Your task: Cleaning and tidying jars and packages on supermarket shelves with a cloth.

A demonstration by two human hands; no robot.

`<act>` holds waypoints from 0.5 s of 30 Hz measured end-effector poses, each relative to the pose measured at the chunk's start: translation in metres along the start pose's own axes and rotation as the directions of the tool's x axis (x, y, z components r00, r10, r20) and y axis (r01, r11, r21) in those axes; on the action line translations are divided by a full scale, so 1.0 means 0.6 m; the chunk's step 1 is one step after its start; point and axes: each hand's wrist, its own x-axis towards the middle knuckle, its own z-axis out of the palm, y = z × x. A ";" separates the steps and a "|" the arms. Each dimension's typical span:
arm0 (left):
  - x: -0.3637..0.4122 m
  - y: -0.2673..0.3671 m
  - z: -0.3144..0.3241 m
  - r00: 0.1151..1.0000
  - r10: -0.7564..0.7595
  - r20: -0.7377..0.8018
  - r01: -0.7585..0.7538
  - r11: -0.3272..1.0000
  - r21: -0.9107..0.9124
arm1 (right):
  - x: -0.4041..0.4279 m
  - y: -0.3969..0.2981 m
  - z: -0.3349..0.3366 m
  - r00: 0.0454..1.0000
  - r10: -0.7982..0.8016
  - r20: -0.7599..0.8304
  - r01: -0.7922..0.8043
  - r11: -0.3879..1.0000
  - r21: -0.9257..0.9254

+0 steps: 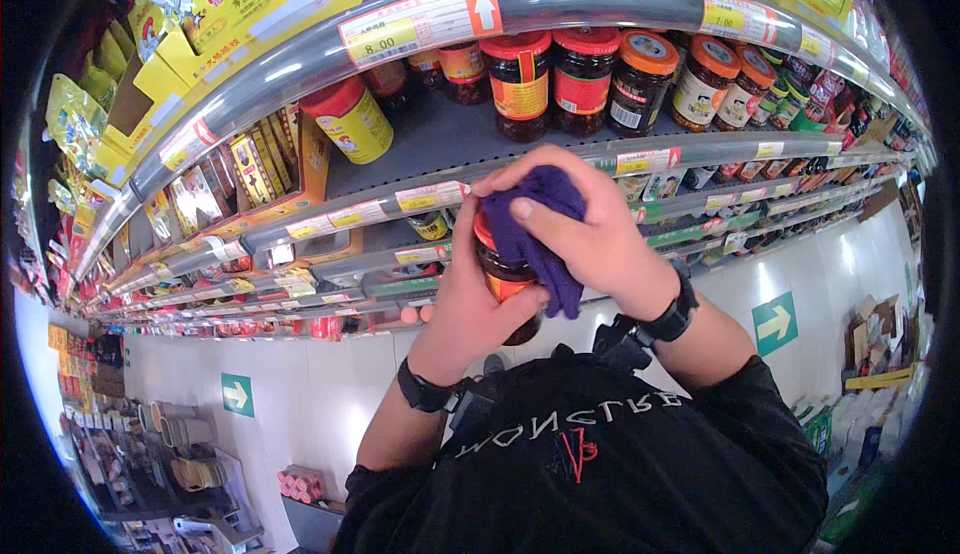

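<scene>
My left hand point(469, 306) grips a glass jar point(504, 260) of dark sauce with a red lid and an orange-yellow label. The jar is tilted in front of my chest, before the shelf edge. Over its lid and side my right hand point(600, 235) presses a bunched purple cloth point(553, 269), covering much of the lid. On the shelf just beyond stand similar red-lidded jars point(519, 88), a jar with a red label point(581, 85) and an orange-lidded jar point(643, 85).
A yellow tub with a red lid point(352, 122) stands at the left of the shelf, beside a carton point(309, 156) of small boxes. Above runs an upper shelf rail point(570, 0) with price tags. Lower shelves point(397, 287) hold more goods. Tiled floor point(322, 381) lies below.
</scene>
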 end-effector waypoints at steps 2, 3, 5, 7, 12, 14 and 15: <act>0.002 0.023 -0.014 0.998 -0.018 0.054 -0.005 0.916 0.402 | 0.012 -0.009 0.005 0.988 0.089 0.126 -0.059 0.973 -0.223; 0.001 0.023 -0.022 0.998 -0.016 0.062 -0.010 0.918 0.397 | 0.014 -0.011 0.014 0.989 0.089 0.119 -0.060 0.972 -0.229; 0.000 0.022 -0.042 0.983 -0.153 0.100 0.088 0.875 0.476 | 0.019 -0.011 0.031 0.971 -0.105 0.215 0.195 0.868 -0.457; -0.005 0.000 -0.062 0.979 0.091 0.181 -0.175 0.833 0.525 | 0.030 -0.037 0.049 0.953 0.008 0.304 0.157 0.843 -0.514; -0.004 0.010 -0.071 0.991 0.087 0.099 -0.125 0.861 0.493 | 0.053 0.000 0.052 0.958 0.120 0.260 -0.026 0.941 -0.338; -0.005 0.016 -0.073 0.998 0.067 0.021 -0.070 0.911 0.407 | 0.055 0.020 0.040 0.962 0.195 0.193 -0.160 0.970 -0.183; -0.010 0.004 -0.080 1.000 0.013 -0.023 -0.007 0.974 0.224 | 0.051 0.028 0.047 0.962 0.197 0.192 -0.161 0.970 -0.184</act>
